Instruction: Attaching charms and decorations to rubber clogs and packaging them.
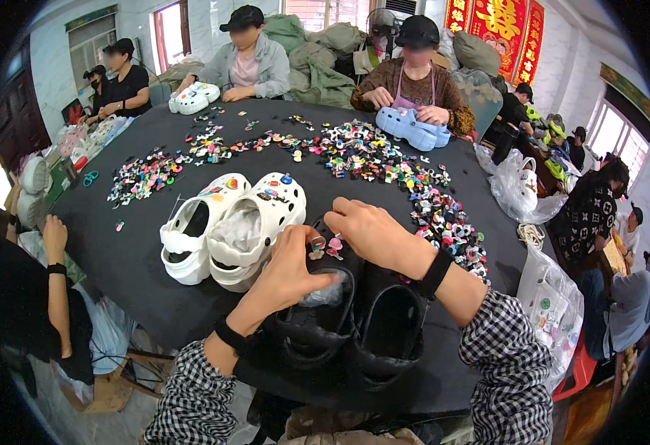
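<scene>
Two black clogs (388, 326) stand side by side on the table in front of me, their openings toward me. My left hand (286, 268) grips the left clog by its upper, with the thumb at the opening, where clear plastic stuffing (322, 294) shows. Small pink and pale charms (334, 247) are on that clog's upper, between my hands. Over its toe, my right hand (373, 231) has its fingers pinched together; whatever they hold is hidden. A pair of white clogs (271, 230) with colourful charms on the toes sits just left of my left hand.
Loose charms (362, 152) spread in an arc across the dark table (147, 267). Opposite, one person handles a blue clog (412, 127) and another sits by a white clog (191, 98). Clear bags of clogs (551, 297) stand at the right edge. Another person's arm is at left.
</scene>
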Demonstrator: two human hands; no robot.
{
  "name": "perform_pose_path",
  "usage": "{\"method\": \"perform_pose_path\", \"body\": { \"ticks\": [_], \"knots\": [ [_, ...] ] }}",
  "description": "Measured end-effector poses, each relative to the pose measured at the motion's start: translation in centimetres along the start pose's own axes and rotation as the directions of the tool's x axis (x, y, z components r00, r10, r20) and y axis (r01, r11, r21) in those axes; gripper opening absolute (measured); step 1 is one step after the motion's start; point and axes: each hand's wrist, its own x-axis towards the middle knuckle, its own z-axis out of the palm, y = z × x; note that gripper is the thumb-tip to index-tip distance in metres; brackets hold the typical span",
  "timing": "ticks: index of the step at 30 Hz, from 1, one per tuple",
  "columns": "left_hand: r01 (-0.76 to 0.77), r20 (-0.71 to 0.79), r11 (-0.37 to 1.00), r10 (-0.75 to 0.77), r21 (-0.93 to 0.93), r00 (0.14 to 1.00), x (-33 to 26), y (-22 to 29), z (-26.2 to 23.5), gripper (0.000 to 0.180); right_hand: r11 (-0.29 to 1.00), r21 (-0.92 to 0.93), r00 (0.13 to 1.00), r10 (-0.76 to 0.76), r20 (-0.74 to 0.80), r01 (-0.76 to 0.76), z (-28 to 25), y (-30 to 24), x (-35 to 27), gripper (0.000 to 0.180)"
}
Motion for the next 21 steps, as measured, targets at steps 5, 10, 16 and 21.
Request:
{"method": "perform_pose_path", "body": {
  "ticks": [5, 10, 16, 21],
  "knots": [
    [-0.007, -0.030, 1.000, 0.007, 0.003, 1.000, 0.1, -0.2, 0.7, 0.070, 0.997, -0.059, 0.994, -0.050, -0.094, 0.044, 0.8, -0.5, -0.9, 0.019],
    [0.010, -0.051, 0.999, -0.008, 0.044, 0.999, 0.1, -0.2, 0.9, 0.075, 0.966, -0.207, 0.985, -0.169, -0.042, 0.157, 0.2, -0.8, -0.9, 0.019],
    [0.000, -0.066, 0.997, 0.005, 0.071, 0.998, 0.1, -0.4, 0.9, 0.074, 0.977, 0.178, 0.966, 0.157, -0.204, -0.121, -1.8, -2.0, -1.4, 0.019],
    [0.005, -0.132, 1.000, -0.005, -0.001, 0.991, -0.4, 0.1, 1.2, 0.076, 0.885, 0.450, 0.992, 0.126, 0.012, -0.118, 0.9, 0.1, 0.7, 0.021]
  ]
}}
